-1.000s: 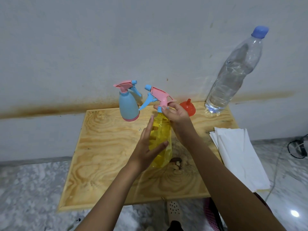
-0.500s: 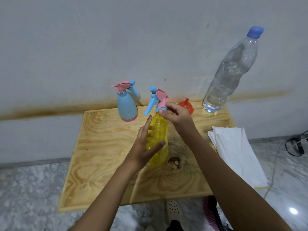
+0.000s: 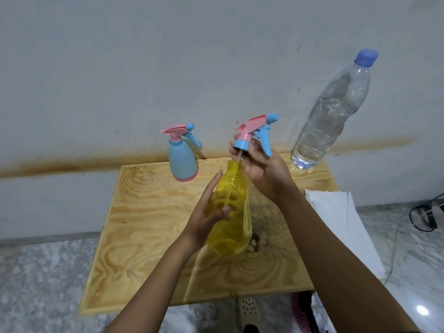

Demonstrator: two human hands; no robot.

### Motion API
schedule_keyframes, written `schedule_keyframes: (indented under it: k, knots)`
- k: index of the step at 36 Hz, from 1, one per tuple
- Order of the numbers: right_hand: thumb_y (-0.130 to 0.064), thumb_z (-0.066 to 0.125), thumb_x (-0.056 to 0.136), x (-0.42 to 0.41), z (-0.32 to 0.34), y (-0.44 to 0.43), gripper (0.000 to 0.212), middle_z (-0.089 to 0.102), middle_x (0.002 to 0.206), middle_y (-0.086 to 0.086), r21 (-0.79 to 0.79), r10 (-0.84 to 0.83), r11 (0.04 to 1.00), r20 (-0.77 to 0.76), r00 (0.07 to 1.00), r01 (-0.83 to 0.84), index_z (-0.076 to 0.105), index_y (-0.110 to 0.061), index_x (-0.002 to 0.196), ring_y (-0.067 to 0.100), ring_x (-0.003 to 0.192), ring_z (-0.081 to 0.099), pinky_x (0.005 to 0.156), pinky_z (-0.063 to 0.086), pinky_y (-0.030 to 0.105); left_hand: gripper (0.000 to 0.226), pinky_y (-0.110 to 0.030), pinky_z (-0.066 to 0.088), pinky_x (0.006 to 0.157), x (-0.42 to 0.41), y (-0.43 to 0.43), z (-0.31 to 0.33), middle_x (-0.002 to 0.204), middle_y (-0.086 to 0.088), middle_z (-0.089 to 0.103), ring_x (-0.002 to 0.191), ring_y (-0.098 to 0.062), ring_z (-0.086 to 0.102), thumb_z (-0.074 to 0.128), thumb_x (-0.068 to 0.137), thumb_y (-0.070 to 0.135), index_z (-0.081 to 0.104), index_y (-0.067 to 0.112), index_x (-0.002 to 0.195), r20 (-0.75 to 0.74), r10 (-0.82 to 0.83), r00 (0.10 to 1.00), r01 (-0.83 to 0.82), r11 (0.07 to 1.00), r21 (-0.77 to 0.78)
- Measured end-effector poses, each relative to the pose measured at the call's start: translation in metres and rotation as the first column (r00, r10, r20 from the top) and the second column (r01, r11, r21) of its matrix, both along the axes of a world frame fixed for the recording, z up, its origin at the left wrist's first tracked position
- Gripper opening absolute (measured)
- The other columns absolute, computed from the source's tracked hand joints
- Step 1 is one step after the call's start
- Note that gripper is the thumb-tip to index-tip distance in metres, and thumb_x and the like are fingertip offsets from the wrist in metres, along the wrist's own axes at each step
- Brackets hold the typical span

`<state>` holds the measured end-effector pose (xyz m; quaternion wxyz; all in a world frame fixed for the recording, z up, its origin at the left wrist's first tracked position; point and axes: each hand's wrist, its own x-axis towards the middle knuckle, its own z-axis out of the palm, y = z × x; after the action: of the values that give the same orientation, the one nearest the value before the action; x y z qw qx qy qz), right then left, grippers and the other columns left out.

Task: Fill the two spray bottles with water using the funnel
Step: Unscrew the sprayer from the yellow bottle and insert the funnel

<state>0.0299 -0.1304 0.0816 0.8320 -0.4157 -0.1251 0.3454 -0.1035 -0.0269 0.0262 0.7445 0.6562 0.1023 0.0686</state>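
Observation:
A clear yellow spray bottle (image 3: 234,227) stands on the wooden board (image 3: 149,227) near its middle. My left hand (image 3: 206,212) holds its body, thumb across the front. My right hand (image 3: 263,170) grips the pink and blue spray head (image 3: 255,132), lifted just above the open neck, with its thin tube still reaching down into the bottle. A light blue spray bottle (image 3: 182,159) with its head on stands at the back left. The large clear water bottle (image 3: 334,116) with a blue cap stands at the back right. The red funnel is hidden behind my right hand.
A stack of white paper towels (image 3: 343,227) lies over the board's right edge. The grey wall rises right behind the board. Marble floor surrounds it, with a black cable (image 3: 425,215) at the far right and a white shoe (image 3: 249,311) below the front edge.
My right hand has turned the spray head and lifted it off the yellow bottle's neck, exposing the tube. The nozzle now points right. My left hand kept holding the bottle.

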Motion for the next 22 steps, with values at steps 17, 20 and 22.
schedule_keyframes:
  k: [17, 20, 22]
  knots:
    - [-0.012, 0.056, 0.09, 0.037, 0.029, -0.016, 0.012, 0.065, 0.088, -0.01, -0.07, -0.468, 0.851, 0.352, 0.811, 0.521, 0.062, -0.016, 0.1, 0.005, 0.091, 0.057, 0.089, 0.046, 0.022, 0.081, -0.029, 0.036, 0.1, -0.013, 0.02, -0.05, 0.136, 0.031, 0.029, 0.13, 0.001, 0.035, 0.068, 0.079, 0.051, 0.012, 0.069, 0.133, -0.071, 0.212, 0.975, -0.158, 0.879, 0.45]
    - [-0.013, 0.061, 0.089, 0.044, 0.03, -0.021, 0.009, 0.062, 0.085, -0.007, -0.13, -0.51, 0.791, 0.4, 0.762, 0.598, 0.065, -0.019, 0.093, 0.005, 0.084, 0.055, 0.085, 0.045, 0.022, 0.08, -0.03, 0.03, 0.102, -0.016, 0.023, -0.055, 0.135, 0.025, 0.032, 0.13, 0.0, 0.028, 0.065, 0.081, 0.05, 0.009, 0.068, 0.134, -0.056, 0.264, 0.963, -0.203, 0.844, 0.497]
    - [-0.013, 0.065, 0.086, 0.045, 0.024, -0.023, 0.007, 0.055, 0.08, -0.004, -0.213, -0.489, 0.754, 0.45, 0.747, 0.621, 0.065, -0.02, 0.088, 0.006, 0.077, 0.051, 0.08, 0.044, 0.022, 0.079, -0.031, 0.029, 0.103, -0.017, 0.025, -0.058, 0.134, 0.016, 0.034, 0.127, -0.001, 0.027, 0.063, 0.081, 0.056, 0.008, 0.064, 0.137, -0.049, 0.307, 0.95, -0.236, 0.815, 0.53]
